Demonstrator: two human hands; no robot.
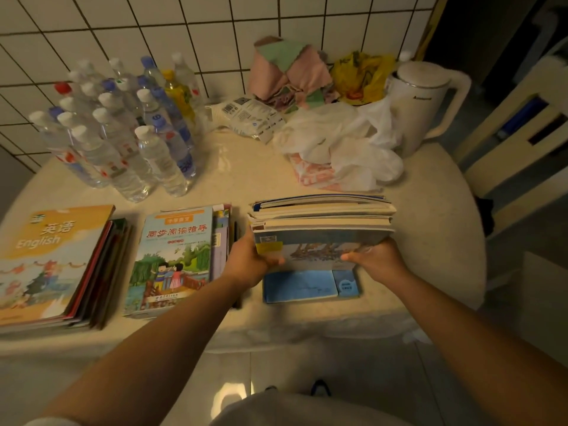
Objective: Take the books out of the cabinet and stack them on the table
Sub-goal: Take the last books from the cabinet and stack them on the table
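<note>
A thick bundle of books [322, 222] is tilted up on its edge at the right of the cream table [246, 167], pages facing up. My left hand [250, 261] grips its left end and my right hand [376, 258] grips its right end. Beneath it a blue book [299, 285] lies flat. To the left lie two flat stacks: one topped by an orange English textbook [46, 256], one topped by a green-and-blue reading guide [172, 256]. The cabinet is out of view.
Several water bottles [123, 127] stand at the back left. Crumpled white plastic bags [344, 142], cloths [285, 72], a yellow bag [359, 75] and a white kettle [421, 103] crowd the back right. A chair [516, 133] stands at the right. Tiled wall behind.
</note>
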